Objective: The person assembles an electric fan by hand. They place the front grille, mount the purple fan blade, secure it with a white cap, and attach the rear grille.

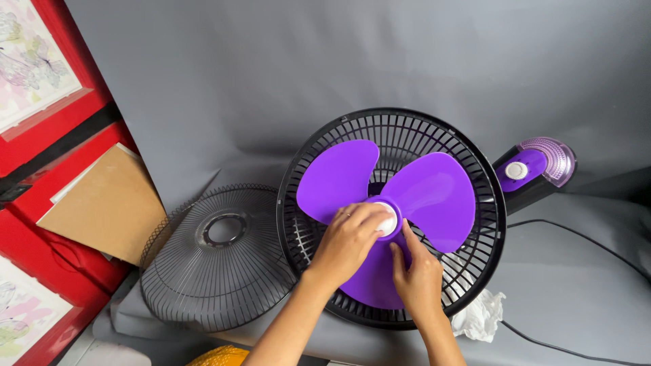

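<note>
Covering the white hub cap [388,220], the left hand [349,240] hides most of it, its grip closed around it; the right hand [417,274] pinches the near purple blade [369,278]. Face-up in the black rear grille [488,224], the fan's axis points at the camera. Leftward lies the detached front grille [217,261]; beyond it, a tan cardboard sheet [108,203] against red frames [61,129].

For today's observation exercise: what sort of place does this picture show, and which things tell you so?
Probably a home or small workshop corner set up for filming: a grey backdrop cloth covers the surface, a fan lies dismantled with its front grille off, and framed pictures lean nearby.
</note>
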